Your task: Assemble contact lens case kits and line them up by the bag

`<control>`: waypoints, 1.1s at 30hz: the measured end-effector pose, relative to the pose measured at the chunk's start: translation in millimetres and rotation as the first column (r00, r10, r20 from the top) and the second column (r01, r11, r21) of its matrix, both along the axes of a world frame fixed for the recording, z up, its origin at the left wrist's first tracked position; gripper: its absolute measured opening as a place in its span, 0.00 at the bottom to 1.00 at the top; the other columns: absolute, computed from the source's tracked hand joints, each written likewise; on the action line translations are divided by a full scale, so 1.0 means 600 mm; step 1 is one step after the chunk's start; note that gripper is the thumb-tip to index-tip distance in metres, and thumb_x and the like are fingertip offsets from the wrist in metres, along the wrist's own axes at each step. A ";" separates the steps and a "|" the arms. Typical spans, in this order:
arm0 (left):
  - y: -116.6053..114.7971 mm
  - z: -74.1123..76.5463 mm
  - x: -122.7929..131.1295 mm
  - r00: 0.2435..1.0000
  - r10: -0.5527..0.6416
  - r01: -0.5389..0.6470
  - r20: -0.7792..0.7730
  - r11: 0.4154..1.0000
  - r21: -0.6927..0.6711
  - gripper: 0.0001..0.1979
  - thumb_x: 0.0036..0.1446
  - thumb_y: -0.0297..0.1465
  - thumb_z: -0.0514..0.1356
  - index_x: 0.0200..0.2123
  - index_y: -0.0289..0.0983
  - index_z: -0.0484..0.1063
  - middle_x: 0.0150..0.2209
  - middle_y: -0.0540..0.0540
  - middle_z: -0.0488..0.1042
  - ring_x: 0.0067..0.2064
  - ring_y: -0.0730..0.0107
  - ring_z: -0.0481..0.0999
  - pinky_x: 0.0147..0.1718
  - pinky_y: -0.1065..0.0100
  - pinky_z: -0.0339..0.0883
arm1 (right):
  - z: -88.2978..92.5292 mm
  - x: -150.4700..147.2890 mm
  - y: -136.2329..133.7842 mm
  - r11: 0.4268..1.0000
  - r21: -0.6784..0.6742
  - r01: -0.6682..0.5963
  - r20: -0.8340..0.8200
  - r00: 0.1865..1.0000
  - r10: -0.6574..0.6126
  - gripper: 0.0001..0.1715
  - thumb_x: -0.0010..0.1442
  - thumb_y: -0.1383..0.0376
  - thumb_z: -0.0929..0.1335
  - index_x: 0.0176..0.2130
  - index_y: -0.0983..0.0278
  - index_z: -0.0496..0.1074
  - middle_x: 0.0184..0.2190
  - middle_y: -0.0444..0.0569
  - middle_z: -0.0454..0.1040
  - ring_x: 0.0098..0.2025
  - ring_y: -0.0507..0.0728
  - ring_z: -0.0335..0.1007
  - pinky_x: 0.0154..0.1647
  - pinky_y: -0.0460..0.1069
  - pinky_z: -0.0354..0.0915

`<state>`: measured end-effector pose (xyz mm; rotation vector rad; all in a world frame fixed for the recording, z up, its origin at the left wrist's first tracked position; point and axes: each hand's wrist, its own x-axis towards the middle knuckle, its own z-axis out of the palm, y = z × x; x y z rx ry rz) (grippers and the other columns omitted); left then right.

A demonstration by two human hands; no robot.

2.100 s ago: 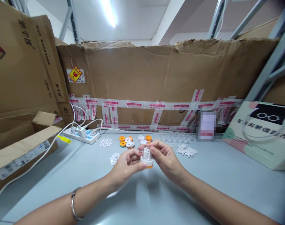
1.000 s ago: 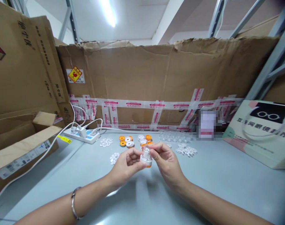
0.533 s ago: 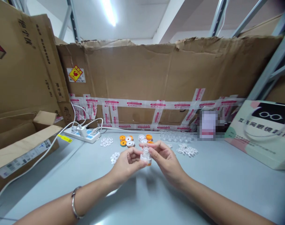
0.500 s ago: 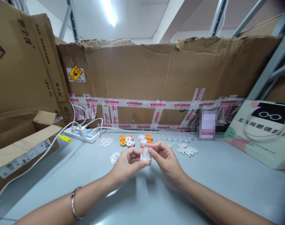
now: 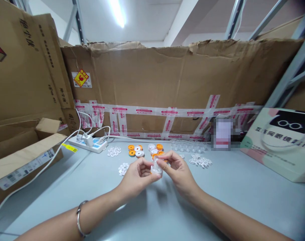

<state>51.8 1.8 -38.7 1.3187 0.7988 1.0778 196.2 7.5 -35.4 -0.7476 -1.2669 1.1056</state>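
Note:
Both hands meet over the middle of the grey table (image 5: 217, 201). My left hand (image 5: 136, 176) pinches the lower part of a small clear plastic cup with a white rim and an orange base (image 5: 156, 168). My right hand (image 5: 176, 169) grips the same piece from the right and top, fingers curled. Just behind them lie orange and white round caps (image 5: 138, 150), and small white discs (image 5: 122, 168) lie to the left.
A white power strip (image 5: 87, 145) with plugs and cables sits at the back left. An open cardboard box (image 5: 21, 160) is on the left, a cardboard wall (image 5: 167, 83) behind. White gear-like parts (image 5: 200, 161) and a printed bag (image 5: 283, 140) lie on the right.
The hands have drifted slightly away from me and lower with the small piece. The right fingers have shifted over its top; the orange base is now mostly hidden.

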 end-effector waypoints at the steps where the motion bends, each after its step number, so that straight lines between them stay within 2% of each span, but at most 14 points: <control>1: 0.000 -0.001 0.001 1.000 0.002 -0.002 -0.007 1.000 0.001 0.16 0.40 0.33 0.68 0.28 0.35 0.63 0.29 0.49 0.72 0.32 0.70 0.73 0.34 0.68 0.63 | -0.001 -0.002 -0.001 0.999 0.005 0.035 0.001 0.999 -0.035 0.10 0.45 0.60 0.73 0.26 0.61 0.70 0.27 0.42 0.71 0.34 0.53 0.66 0.36 0.47 0.61; 4: 0.001 0.000 0.000 1.000 -0.005 0.005 0.000 1.000 -0.009 0.16 0.41 0.33 0.67 0.29 0.35 0.64 0.29 0.49 0.73 0.34 0.69 0.73 0.36 0.67 0.63 | 0.000 -0.002 -0.004 1.000 -0.005 0.018 -0.014 1.000 -0.018 0.10 0.47 0.58 0.72 0.27 0.61 0.70 0.28 0.42 0.71 0.35 0.52 0.66 0.38 0.48 0.61; 7: 0.007 0.006 -0.006 0.998 0.009 -0.008 0.067 1.000 -0.015 0.16 0.43 0.34 0.66 0.32 0.35 0.64 0.32 0.48 0.74 0.36 0.68 0.73 0.38 0.67 0.62 | 0.000 -0.001 -0.008 0.992 -0.086 -0.091 -0.126 0.989 0.080 0.14 0.51 0.54 0.69 0.38 0.57 0.70 0.39 0.45 0.71 0.43 0.54 0.66 0.47 0.50 0.60; 9: 0.012 0.008 -0.011 0.991 0.040 -0.039 0.125 0.999 -0.012 0.17 0.44 0.35 0.66 0.35 0.36 0.64 0.33 0.48 0.74 0.37 0.68 0.73 0.38 0.67 0.62 | -0.002 -0.002 -0.010 0.982 -0.155 -0.105 -0.227 0.972 0.068 0.20 0.50 0.53 0.69 0.44 0.53 0.67 0.45 0.44 0.69 0.47 0.54 0.64 0.51 0.52 0.57; 10: 0.014 0.009 -0.013 0.988 0.052 -0.052 0.143 0.999 -0.006 0.17 0.45 0.35 0.65 0.35 0.36 0.64 0.34 0.47 0.74 0.38 0.67 0.73 0.38 0.67 0.62 | -0.003 -0.004 -0.011 0.978 -0.187 -0.094 -0.256 0.966 0.044 0.22 0.49 0.54 0.70 0.44 0.53 0.66 0.44 0.44 0.69 0.47 0.54 0.65 0.52 0.53 0.57; 12: 0.016 0.008 -0.015 0.989 0.062 -0.065 0.135 0.998 0.018 0.17 0.45 0.36 0.65 0.36 0.36 0.65 0.35 0.47 0.73 0.39 0.67 0.72 0.38 0.67 0.61 | -0.007 -0.010 -0.013 0.967 -0.236 -0.099 -0.272 0.962 0.032 0.21 0.46 0.54 0.72 0.40 0.56 0.67 0.38 0.44 0.72 0.41 0.53 0.67 0.49 0.52 0.59; 15: 0.015 0.006 -0.015 0.997 0.065 -0.068 0.040 0.995 0.071 0.15 0.47 0.36 0.64 0.37 0.36 0.67 0.38 0.47 0.72 0.41 0.66 0.70 0.40 0.67 0.60 | -0.007 -0.018 -0.018 0.938 -0.269 -0.217 -0.289 0.948 0.136 0.19 0.45 0.54 0.72 0.35 0.60 0.69 0.27 0.42 0.72 0.32 0.51 0.68 0.43 0.51 0.62; 20: 0.013 0.003 -0.013 0.995 0.093 -0.087 -0.040 0.989 0.122 0.12 0.48 0.34 0.63 0.36 0.37 0.68 0.46 0.45 0.69 0.48 0.62 0.66 0.44 0.66 0.58 | -0.004 -0.018 -0.021 0.883 -0.270 -0.383 -0.325 0.900 0.291 0.18 0.47 0.56 0.72 0.36 0.63 0.72 0.31 0.46 0.75 0.35 0.52 0.70 0.44 0.49 0.63; 23: 0.016 0.003 -0.017 0.998 0.062 -0.058 -0.030 0.993 0.101 0.13 0.47 0.34 0.64 0.35 0.37 0.68 0.47 0.45 0.68 0.49 0.61 0.66 0.43 0.66 0.59 | -0.006 -0.012 -0.016 0.848 -0.308 -0.431 -0.332 0.884 0.329 0.16 0.49 0.56 0.71 0.35 0.64 0.74 0.30 0.46 0.76 0.35 0.51 0.71 0.44 0.46 0.64; 29: 0.021 0.020 -0.034 0.997 -0.076 0.074 0.031 0.996 0.057 0.18 0.55 0.38 0.57 0.48 0.40 0.68 0.52 0.43 0.67 0.56 0.60 0.60 0.50 0.64 0.55 | -0.010 -0.006 -0.017 0.782 -0.346 -0.518 -0.280 0.853 0.441 0.19 0.50 0.57 0.71 0.40 0.66 0.73 0.38 0.51 0.76 0.41 0.53 0.72 0.49 0.49 0.63; 33: 0.018 0.030 -0.038 0.988 -0.150 0.152 -0.024 0.983 0.101 0.17 0.53 0.38 0.59 0.46 0.41 0.70 0.43 0.44 0.73 0.46 0.60 0.70 0.41 0.65 0.61 | -0.012 -0.011 -0.025 0.795 -0.296 -0.529 -0.313 0.840 0.443 0.19 0.48 0.61 0.72 0.41 0.64 0.73 0.40 0.50 0.74 0.40 0.53 0.71 0.49 0.50 0.63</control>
